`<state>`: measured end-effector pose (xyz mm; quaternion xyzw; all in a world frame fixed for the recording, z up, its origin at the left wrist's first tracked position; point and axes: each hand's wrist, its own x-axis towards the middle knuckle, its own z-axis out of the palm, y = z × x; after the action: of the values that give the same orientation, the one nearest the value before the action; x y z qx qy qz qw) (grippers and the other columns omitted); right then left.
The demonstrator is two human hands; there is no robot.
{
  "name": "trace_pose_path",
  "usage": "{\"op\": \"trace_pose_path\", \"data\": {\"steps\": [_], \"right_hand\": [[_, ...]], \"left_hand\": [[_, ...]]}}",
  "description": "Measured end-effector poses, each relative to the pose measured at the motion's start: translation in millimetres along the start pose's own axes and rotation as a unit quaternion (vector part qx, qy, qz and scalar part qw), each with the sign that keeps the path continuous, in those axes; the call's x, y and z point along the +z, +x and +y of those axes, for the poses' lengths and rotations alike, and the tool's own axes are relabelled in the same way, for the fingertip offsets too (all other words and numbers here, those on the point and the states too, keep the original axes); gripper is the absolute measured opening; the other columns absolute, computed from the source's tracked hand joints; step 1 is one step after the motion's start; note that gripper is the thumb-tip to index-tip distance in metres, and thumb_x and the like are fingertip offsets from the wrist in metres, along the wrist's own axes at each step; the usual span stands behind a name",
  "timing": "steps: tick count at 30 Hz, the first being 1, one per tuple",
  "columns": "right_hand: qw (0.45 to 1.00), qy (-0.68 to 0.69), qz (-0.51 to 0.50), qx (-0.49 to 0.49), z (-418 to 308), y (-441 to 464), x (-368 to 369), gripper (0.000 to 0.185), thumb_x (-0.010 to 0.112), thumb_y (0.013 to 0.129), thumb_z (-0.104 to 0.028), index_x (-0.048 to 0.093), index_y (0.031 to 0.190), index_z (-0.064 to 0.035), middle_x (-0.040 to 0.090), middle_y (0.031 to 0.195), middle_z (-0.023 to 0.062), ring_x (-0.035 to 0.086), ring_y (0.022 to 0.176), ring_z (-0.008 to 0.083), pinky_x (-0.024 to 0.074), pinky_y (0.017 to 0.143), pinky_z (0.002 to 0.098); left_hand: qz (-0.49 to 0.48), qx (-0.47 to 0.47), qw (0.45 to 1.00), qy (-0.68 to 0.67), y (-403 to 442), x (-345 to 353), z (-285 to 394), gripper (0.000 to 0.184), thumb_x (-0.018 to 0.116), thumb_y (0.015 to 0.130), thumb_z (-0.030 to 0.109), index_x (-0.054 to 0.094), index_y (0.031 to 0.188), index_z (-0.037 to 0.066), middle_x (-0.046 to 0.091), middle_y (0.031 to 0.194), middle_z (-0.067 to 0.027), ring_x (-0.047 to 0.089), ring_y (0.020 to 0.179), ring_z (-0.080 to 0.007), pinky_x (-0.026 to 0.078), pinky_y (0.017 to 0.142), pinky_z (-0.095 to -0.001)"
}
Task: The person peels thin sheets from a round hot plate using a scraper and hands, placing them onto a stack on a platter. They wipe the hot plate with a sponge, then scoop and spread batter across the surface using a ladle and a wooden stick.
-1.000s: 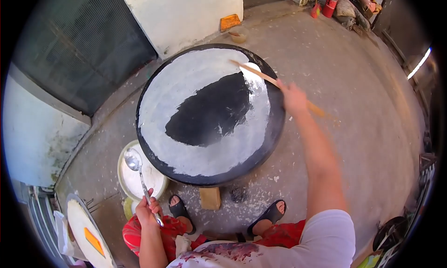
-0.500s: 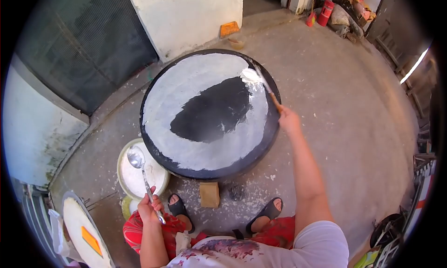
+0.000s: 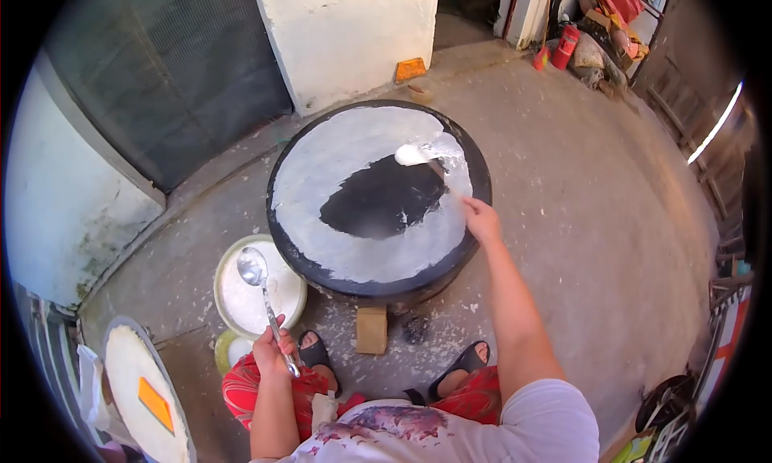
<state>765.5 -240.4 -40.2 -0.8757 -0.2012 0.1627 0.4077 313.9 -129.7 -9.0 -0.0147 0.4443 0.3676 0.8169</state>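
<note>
A large round black griddle [image 3: 374, 288] carries a ring of thin white batter [image 3: 322, 157] around a bare dark patch. My right hand [image 3: 481, 219] is closed on the handle of a wooden spreader [image 3: 439, 170], partly blurred, over the griddle's right side. A thick white lump of batter [image 3: 412, 154] lies at the spreader's far end. My left hand [image 3: 274, 352] is wrapped round the handle of a metal ladle [image 3: 252, 267], its bowl above a tub [image 3: 301, 302] of white batter left of the griddle.
A block [image 3: 371, 330] stands under the griddle's near edge, by my sandalled feet. At lower left is a round tray [image 3: 129, 383] with an orange scraper [image 3: 155, 405] on it. Near the wall are an orange dustpan [image 3: 410, 70] and a bowl [image 3: 420, 94]; a red extinguisher [image 3: 565, 47] stands upper right.
The spreader has swung from the griddle's upper right edge inward to the left, and the white lump has shifted toward the dark patch. My left hand keeps the ladle. The view has shifted slightly.
</note>
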Motion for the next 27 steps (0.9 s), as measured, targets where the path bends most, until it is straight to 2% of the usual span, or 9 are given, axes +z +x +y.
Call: {"op": "trace_pose_path", "data": {"steps": [4,6,9,13,16,19,22,23,27], "right_hand": [[0.995,0.028,0.093,0.001,43.8,13.1,30.4,0.028,0.044,0.085,-0.021,0.061,0.107,-0.0147,0.061,0.102,0.0128,0.058,0.095,0.0258,0.0441,0.083,0.0336],[0.998,0.036,-0.006,-0.051,30.4,2.5,63.0,0.029,0.044,0.086,-0.027,0.06,0.109,-0.02,0.061,0.104,0.0114,0.058,0.097,0.0264,0.0444,0.083,0.0333],[0.994,0.002,-0.104,-0.021,-1.7,-2.4,64.9,0.028,0.045,0.086,-0.03,0.06,0.109,-0.0229,0.061,0.104,0.0105,0.057,0.099,0.0274,0.0443,0.083,0.0339],[0.999,-0.024,0.042,0.009,-20.4,-0.7,53.1,0.028,0.046,0.085,-0.029,0.061,0.107,-0.0218,0.062,0.1,0.0107,0.058,0.095,0.0272,0.045,0.081,0.0339],[0.992,-0.049,-0.049,-0.108,-20.8,-5.9,82.0,0.028,0.044,0.085,-0.028,0.06,0.108,-0.0233,0.062,0.099,0.0095,0.058,0.094,0.0273,0.0456,0.079,0.0344],[0.982,-0.086,-0.124,-0.118,-37.5,-36.5,61.9,0.029,0.044,0.085,-0.027,0.06,0.108,-0.0218,0.062,0.098,0.0102,0.058,0.094,0.028,0.0458,0.079,0.0356],[0.991,-0.114,-0.059,-0.028,-48.9,-60.6,29.0,0.029,0.044,0.085,-0.026,0.06,0.108,-0.0187,0.062,0.098,0.012,0.058,0.094,0.0284,0.0454,0.08,0.0366],[0.997,-0.075,0.031,-0.013,-27.5,-51.6,40.1,0.03,0.042,0.086,-0.027,0.059,0.109,-0.0155,0.062,0.097,0.0133,0.058,0.094,0.0286,0.0453,0.08,0.0369],[0.99,-0.059,-0.059,-0.116,-22.4,-53.2,87.0,0.03,0.043,0.086,-0.025,0.059,0.109,-0.0139,0.061,0.1,0.0143,0.057,0.096,0.0292,0.0448,0.081,0.0367]], "left_hand": [[-0.02,-0.003,1.0,0.007,-1.8,-6.6,1.0,0.032,0.033,0.093,0.024,0.049,0.108,0.001,0.046,0.068,-0.0053,0.038,0.048,-0.0107,0.033,0.039,-0.0214],[-0.015,0.001,1.0,0.012,-1.1,-5.2,0.3,0.031,0.034,0.092,0.023,0.051,0.107,0.001,0.046,0.068,-0.0043,0.037,0.047,-0.0095,0.032,0.038,-0.0206],[-0.021,-0.016,1.0,0.001,-3.1,-4.8,3.7,0.032,0.033,0.093,0.024,0.05,0.108,0.001,0.045,0.069,-0.0047,0.037,0.047,-0.0104,0.033,0.038,-0.0215],[-0.032,-0.005,0.999,0.015,-3.6,-11.5,3.2,0.032,0.033,0.092,0.023,0.049,0.108,0.001,0.046,0.069,-0.0055,0.038,0.048,-0.0107,0.032,0.039,-0.0217],[-0.042,-0.02,0.999,-0.001,-2.9,-13.6,5.8,0.032,0.032,0.093,0.023,0.049,0.109,0.001,0.045,0.069,-0.0058,0.038,0.049,-0.011,0.033,0.039,-0.0217],[-0.053,-0.019,0.998,-0.006,-3.5,-14.1,6.6,0.032,0.031,0.093,0.025,0.046,0.108,0.001,0.046,0.069,-0.0076,0.039,0.049,-0.0125,0.033,0.04,-0.0226],[-0.066,-0.013,0.998,-0.005,-2.4,-17.8,7.5,0.032,0.032,0.093,0.024,0.046,0.108,0.0,0.046,0.07,-0.0083,0.039,0.049,-0.0129,0.033,0.04,-0.0225],[-0.064,-0.014,0.998,-0.008,-2.3,-18.8,6.5,0.032,0.032,0.093,0.024,0.046,0.108,0.0,0.046,0.07,-0.0083,0.039,0.049,-0.0129,0.033,0.04,-0.0225],[-0.072,-0.02,0.997,-0.007,-1.7,-16.6,8.1,0.032,0.031,0.093,0.023,0.046,0.108,0.0,0.046,0.07,-0.009,0.039,0.049,-0.0133,0.034,0.04,-0.0233]]}}
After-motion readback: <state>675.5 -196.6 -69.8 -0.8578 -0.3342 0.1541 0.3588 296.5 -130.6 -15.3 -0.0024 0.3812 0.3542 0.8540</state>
